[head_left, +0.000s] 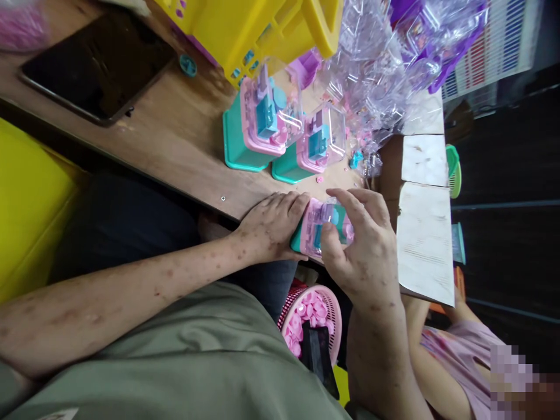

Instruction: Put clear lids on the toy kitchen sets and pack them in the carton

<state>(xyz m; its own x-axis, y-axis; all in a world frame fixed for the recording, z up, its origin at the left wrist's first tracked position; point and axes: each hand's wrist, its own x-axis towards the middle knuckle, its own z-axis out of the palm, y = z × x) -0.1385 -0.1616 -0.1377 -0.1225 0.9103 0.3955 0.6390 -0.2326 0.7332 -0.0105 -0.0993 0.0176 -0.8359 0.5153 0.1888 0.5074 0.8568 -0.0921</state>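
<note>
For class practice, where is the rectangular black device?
In the head view's upper left, the device lies on the brown wooden table, left of the yellow plastic basket.

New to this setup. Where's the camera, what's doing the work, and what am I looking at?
No machine here: it's a person working with two bare hands. There is one picture, from a camera worn on the head, looking forward and down, so the arms reach in from below.

The left hand grips a small teal-and-pink box. The right hand has its thumb and fingers around the clear cover end; how firmly, I can't tell.

On the wooden table are two similar boxes, a yellow basket, a heap of clear plastic pieces and a dark flat device. Below the table edge, a pink basket holds pink pieces.
</note>
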